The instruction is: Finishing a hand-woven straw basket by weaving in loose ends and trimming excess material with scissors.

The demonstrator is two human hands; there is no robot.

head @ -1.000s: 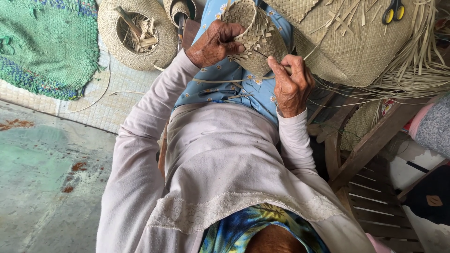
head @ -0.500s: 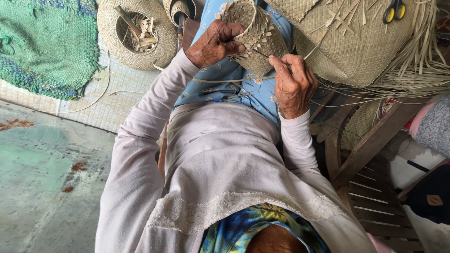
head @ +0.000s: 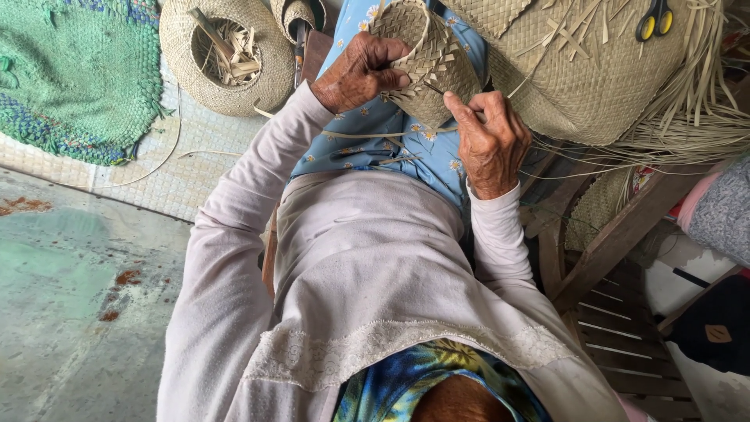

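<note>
A small woven straw basket (head: 431,56) rests on my lap over a blue flowered skirt (head: 367,133). My left hand (head: 361,72) grips its rim from the left, fingers curled over the edge. On the right, my right hand (head: 491,141) pinches a thin straw strip (head: 375,134) against the basket's side. The strip trails left across my lap.
A large woven straw piece (head: 578,70) with loose strips lies to the right, yellow-handled scissors (head: 653,20) on it. A round basket of straw scraps (head: 226,55) stands upper left beside a green woven mat (head: 70,78). A wooden chair frame (head: 617,242) is right.
My right hand has shifted slightly along the small basket's side while working the strip. The left hand keeps its grip on the rim.
</note>
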